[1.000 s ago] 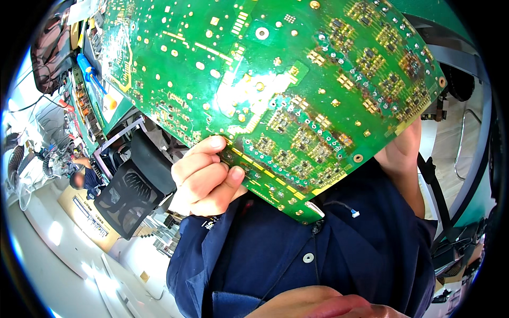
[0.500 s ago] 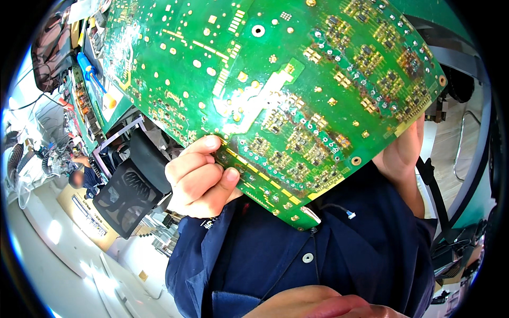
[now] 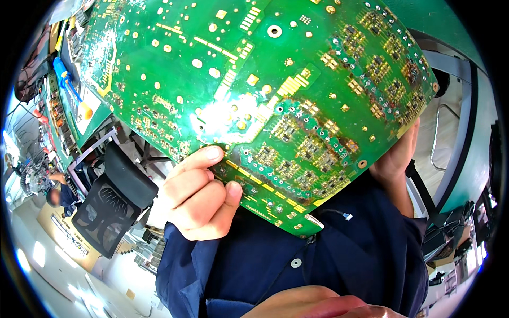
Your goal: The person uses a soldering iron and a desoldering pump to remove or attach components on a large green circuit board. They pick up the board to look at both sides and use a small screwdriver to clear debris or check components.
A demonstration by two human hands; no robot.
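Note:
A large green circuit board (image 3: 175, 74) fills the upper middle of the view, tilted, with one corner down by my chest. Gold pads, holes and clusters of small components cover its face, and brownish stains mark the areas around the clusters. My left hand (image 3: 199, 193) grips the lower left edge, fingertips lying on the face. At the lower right edge my right hand (image 3: 397, 156) holds the board from beneath, its fingers mostly hidden behind it. Strong light glares off the middle of the board. A small white connector (image 3: 347, 217) on a wire shows against my dark blue jacket (image 3: 254, 265).
At left stands a black mesh office chair (image 3: 101, 206). Beyond it are a bench with a blue and yellow tool (image 3: 66, 79) and another person (image 3: 58, 199) at work. A grey table frame (image 3: 450, 79) runs along the right, with black equipment (image 3: 450, 228) below.
The view has shifted a little, and the board has turned slightly with both hands still on it. The bright glare has moved left across its face.

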